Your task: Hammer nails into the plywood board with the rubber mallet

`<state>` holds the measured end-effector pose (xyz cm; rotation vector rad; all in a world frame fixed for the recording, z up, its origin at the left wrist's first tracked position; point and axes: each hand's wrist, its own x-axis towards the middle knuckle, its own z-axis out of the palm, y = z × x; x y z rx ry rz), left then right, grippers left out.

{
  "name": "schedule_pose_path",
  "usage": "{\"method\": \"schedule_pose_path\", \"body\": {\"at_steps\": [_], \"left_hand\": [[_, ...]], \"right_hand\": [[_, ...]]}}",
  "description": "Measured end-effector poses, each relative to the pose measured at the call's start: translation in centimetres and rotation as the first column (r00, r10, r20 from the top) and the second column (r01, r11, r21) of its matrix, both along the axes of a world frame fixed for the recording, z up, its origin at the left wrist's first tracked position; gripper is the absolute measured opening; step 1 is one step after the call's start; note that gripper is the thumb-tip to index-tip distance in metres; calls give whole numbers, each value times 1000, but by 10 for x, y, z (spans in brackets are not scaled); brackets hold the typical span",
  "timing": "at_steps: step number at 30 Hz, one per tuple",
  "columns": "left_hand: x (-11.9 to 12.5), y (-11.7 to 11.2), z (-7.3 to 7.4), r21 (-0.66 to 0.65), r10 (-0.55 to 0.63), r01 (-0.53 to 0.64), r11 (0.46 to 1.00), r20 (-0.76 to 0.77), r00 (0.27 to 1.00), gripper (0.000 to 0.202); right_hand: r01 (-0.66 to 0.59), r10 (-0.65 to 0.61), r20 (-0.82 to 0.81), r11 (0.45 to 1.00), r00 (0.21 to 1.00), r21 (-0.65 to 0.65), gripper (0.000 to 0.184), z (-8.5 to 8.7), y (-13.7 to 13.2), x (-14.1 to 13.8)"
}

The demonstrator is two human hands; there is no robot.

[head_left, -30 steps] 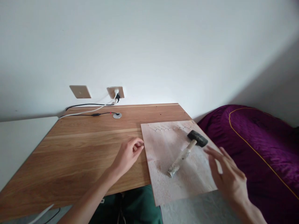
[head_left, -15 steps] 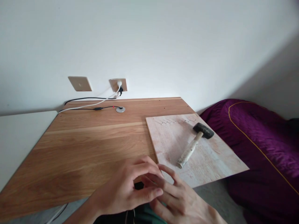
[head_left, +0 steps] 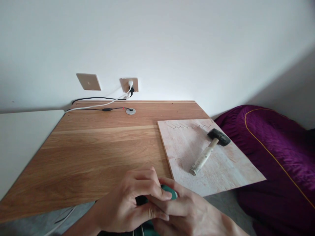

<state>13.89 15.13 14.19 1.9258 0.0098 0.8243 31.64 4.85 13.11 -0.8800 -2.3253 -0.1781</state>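
In front of my body, at the near edge of the wooden desk, my two hands meet. My left hand is closed, its thumb and bent fingers pressed round the fingers of my right hand. My right hand has its index finger apart from the others, with green cloth showing between; its fingertips are partly hidden behind the left hand. No tool shows in either hand. Beyond my right hand a mallet with a black head and worn pale handle lies on a pale wooden board.
The board overhangs the right side of the wooden desk. A white surface adjoins at left. Cables run from the wall socket along the back, near a round grommet. Purple fabric bulks at right.
My left fingers have closed onto my right fingers, which were more loosely spread. The desk, board and mallet have shifted slightly right in view; the mallet still lies on the board.
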Motion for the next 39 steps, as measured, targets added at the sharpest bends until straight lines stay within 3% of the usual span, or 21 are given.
{"method": "schedule_pose_path", "body": {"at_steps": [7, 12, 15, 18, 20, 23, 27, 31, 33, 35, 39], "left_hand": [[0, -3, 1, 148, 36, -38, 988, 18, 999, 12], [2, -9, -5, 397, 167, -195, 897, 104, 980, 12], [7, -19, -6, 358, 301, -311, 880, 86, 950, 15], [9, -22, -6, 302, 354, -396, 867, 188, 916, 19], [7, -20, -5, 366, 292, -357, 859, 222, 930, 17], [0, -13, -1, 519, 225, -259, 815, 130, 966, 21], [-5, -6, 3, 588, 288, -240, 772, 13, 958, 23], [-4, 2, -2, 738, 312, -231, 634, 29, 949, 33], [-3, 5, -5, 773, 325, -210, 598, 5, 946, 39], [-2, 7, -7, 739, 334, -185, 647, -57, 941, 43], [-5, 4, -10, 560, 244, -137, 817, -122, 962, 37]], "right_hand": [[56, -56, -114, 998, 992, 2, 34, -4, -5, -9], [85, -84, -120, 996, 989, 4, 31, -2, -7, -13], [90, -94, -128, 995, 987, -32, 33, 4, -7, -15], [95, -106, -177, 993, 979, -68, 38, 8, -10, -17], [99, -117, -181, 990, 977, -102, 36, 8, -11, -18], [116, -132, -141, 987, 981, -115, 34, 6, -12, -19], [123, -125, -58, 991, 990, -47, 39, 4, -9, -20], [78, -80, 113, 997, 990, 16, 29, 5, -7, -14], [55, -63, 186, 997, 980, 48, 24, 4, -8, -10], [41, -55, 214, 997, 975, 71, 21, 1, -9, -8], [50, -66, 173, 994, 983, 95, 17, -7, -11, -6]]}}
